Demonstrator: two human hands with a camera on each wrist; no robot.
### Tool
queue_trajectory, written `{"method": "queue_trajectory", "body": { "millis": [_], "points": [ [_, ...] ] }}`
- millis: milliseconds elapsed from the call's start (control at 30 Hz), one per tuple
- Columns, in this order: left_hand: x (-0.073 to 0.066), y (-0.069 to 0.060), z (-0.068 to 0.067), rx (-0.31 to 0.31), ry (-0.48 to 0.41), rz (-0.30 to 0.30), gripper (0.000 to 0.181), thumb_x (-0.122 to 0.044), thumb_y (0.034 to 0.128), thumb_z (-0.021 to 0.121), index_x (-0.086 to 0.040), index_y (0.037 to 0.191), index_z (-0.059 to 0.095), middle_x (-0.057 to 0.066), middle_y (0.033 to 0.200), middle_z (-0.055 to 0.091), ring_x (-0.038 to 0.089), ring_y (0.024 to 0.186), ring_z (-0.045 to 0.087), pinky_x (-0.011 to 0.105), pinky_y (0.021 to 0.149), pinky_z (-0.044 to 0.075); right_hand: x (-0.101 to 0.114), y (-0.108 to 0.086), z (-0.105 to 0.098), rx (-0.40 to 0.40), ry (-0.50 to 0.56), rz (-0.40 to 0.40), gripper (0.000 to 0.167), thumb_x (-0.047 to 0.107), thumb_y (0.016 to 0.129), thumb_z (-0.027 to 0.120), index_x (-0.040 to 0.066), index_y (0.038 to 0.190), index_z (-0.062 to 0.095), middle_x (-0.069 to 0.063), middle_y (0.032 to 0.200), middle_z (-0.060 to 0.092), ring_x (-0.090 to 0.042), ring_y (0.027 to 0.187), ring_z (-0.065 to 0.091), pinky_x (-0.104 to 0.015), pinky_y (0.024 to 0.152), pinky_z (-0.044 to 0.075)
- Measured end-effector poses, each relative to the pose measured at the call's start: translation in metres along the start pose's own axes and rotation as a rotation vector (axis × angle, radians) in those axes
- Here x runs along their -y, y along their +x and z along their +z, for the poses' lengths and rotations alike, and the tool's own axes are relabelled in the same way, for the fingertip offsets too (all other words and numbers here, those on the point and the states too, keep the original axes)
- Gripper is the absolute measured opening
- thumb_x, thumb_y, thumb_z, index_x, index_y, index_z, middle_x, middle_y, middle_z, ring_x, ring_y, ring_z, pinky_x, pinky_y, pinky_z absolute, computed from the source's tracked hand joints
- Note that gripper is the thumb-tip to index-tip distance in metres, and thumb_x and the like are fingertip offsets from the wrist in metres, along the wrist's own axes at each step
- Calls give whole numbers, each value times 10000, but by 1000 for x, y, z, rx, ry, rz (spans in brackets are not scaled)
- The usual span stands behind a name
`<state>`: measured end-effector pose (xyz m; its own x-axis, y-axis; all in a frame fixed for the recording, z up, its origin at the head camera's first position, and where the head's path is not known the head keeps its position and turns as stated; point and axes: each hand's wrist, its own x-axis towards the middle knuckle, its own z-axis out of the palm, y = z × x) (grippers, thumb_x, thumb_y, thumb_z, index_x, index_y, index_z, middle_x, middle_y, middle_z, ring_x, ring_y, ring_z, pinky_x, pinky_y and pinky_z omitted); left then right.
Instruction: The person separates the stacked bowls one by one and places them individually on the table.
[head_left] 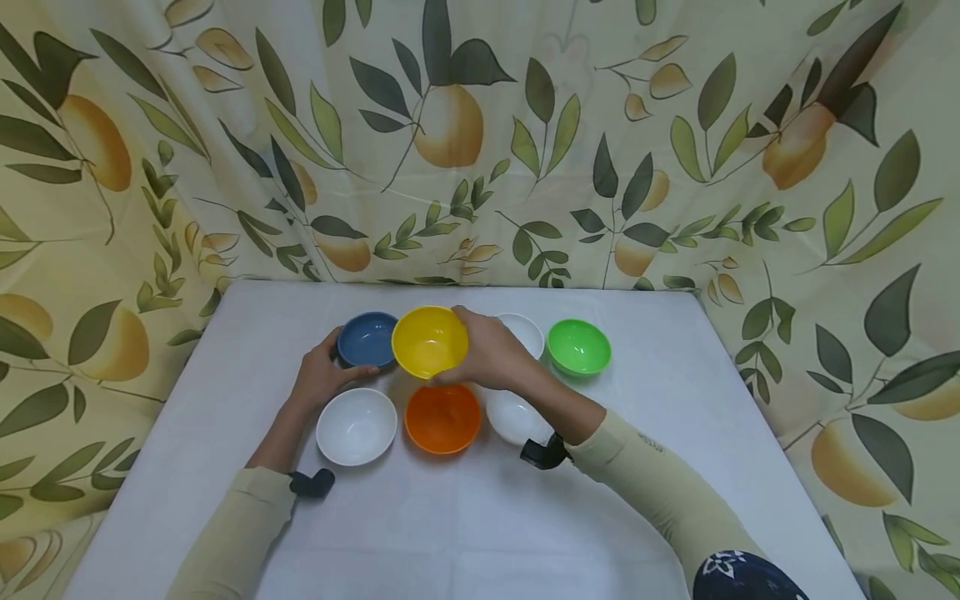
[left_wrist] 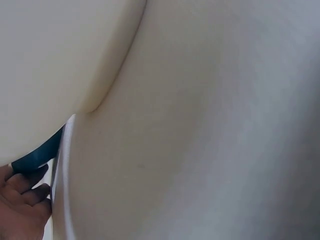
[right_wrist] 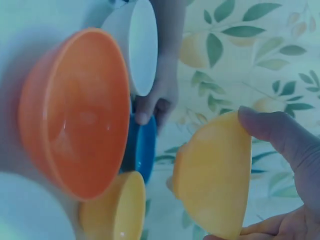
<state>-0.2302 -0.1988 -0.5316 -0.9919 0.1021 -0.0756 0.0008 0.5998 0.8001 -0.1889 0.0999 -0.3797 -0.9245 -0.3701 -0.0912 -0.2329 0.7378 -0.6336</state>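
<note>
My right hand (head_left: pixel 491 348) pinches a yellow bowl (head_left: pixel 429 340) by its rim, thumb on one side and fingers on the other. The right wrist view shows this yellow bowl (right_wrist: pixel 215 175) raised, apart from a second yellow bowl (right_wrist: pixel 115 210) standing lower down. From the head, that second one is hidden. At the back left, my left hand (head_left: pixel 322 375) holds a blue bowl (head_left: pixel 367 340) between thumb and fingers. In the left wrist view, the left hand's fingers (left_wrist: pixel 27 195) touch the blue bowl (left_wrist: pixel 40 154), partly covered by a white bowl (left_wrist: pixel 55 65).
In the front row stand a white bowl (head_left: pixel 356 427), an orange bowl (head_left: pixel 442 419) and another white bowl (head_left: pixel 516 418) under my right forearm. A third white bowl (head_left: pixel 528 333) and a green bowl (head_left: pixel 579 347) stand back right. A patterned curtain (head_left: pixel 480 208) hangs behind the white table (head_left: pixel 450 525).
</note>
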Motion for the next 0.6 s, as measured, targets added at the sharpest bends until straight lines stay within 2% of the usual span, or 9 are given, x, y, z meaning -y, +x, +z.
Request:
{"method": "queue_trajectory", "body": {
  "millis": [200, 433, 600],
  "points": [
    [0, 0, 0, -9, 20, 21, 1157, -435, 836, 902, 37, 1643, 221, 294, 1660, 282, 457, 1529, 284, 555, 1240, 284, -17, -35, -19, -54, 10, 48, 998, 404, 682, 973, 94, 1496, 486, -37, 1217, 657, -234, 1034, 620, -395, 853, 604],
    [1, 0, -1, -18, 18, 16, 1166, -411, 836, 906, 55, 1641, 202, 302, 1659, 275, 457, 1528, 286, 555, 1238, 286, -40, -70, -40, -135, 47, 127, 1128, 414, 698, 967, 18, 1578, 384, -139, 1336, 629, -316, 1098, 621, -481, 898, 606],
    [1, 0, 0, -13, 5, 15, 1157, -410, 838, 905, 53, 1640, 211, 300, 1659, 273, 456, 1530, 282, 551, 1240, 284, -63, -97, -48, -213, 32, 189, 1081, 418, 717, 965, 11, 1557, 419, -186, 1380, 614, -355, 1123, 611, -514, 903, 596]
  ]
}}
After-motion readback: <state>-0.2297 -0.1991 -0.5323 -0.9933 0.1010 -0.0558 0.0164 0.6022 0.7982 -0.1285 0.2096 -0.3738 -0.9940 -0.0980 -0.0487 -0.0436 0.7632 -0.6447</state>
